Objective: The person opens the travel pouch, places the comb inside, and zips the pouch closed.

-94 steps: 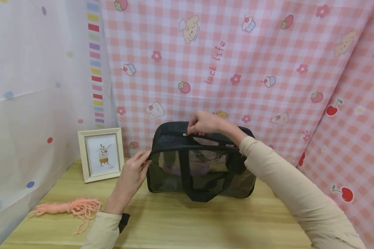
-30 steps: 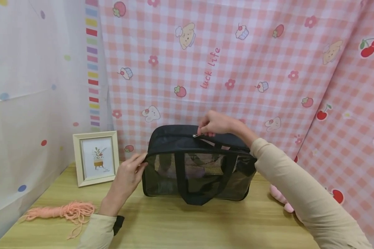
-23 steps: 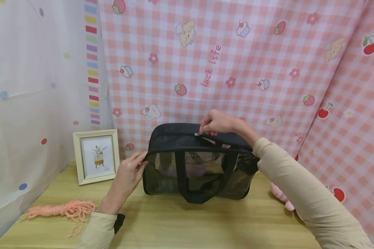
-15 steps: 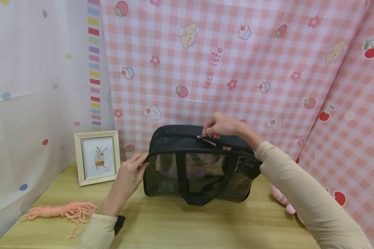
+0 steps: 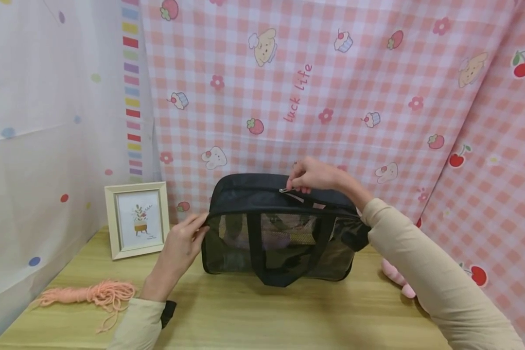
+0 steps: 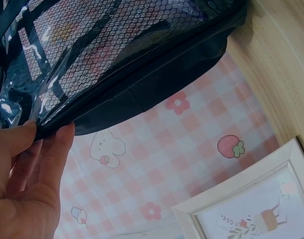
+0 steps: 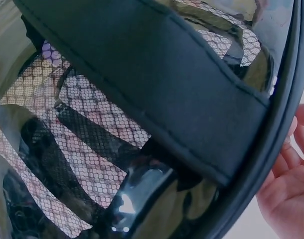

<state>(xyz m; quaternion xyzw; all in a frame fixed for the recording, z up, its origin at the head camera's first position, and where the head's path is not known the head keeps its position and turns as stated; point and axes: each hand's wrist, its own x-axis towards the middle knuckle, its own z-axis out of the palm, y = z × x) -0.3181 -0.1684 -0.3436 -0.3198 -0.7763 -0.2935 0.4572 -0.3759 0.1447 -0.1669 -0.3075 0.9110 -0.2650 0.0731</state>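
Observation:
A black bag [image 5: 236,197] with a see-through front and black strap handles stands upright on the wooden table. My left hand [image 5: 179,248] pinches its upper left edge between thumb and fingers, as the left wrist view shows too. Above the bag's top, my right hand [image 5: 312,175] pinches the pull of a silver zipper [image 5: 282,190]. To the right of the pull the zipper gapes; to the left it is joined. Through the clear panel I see mesh and something purplish, too dim to name. In the right wrist view the strap [image 7: 157,79] hides much of the panel.
A cream picture frame [image 5: 109,218] stands at the back left. A bundle of peach cord [image 5: 87,294] lies at the front left of the table [image 5: 245,321]. Something pink [image 5: 393,273] is partly hidden behind my right sleeve. Patterned cloth [image 5: 367,73] hangs behind the bag.
The right hand has drawn the zipper pull rightward along the bag's top, and the gap has become shorter. My left hand has kept its grip on the left edge.

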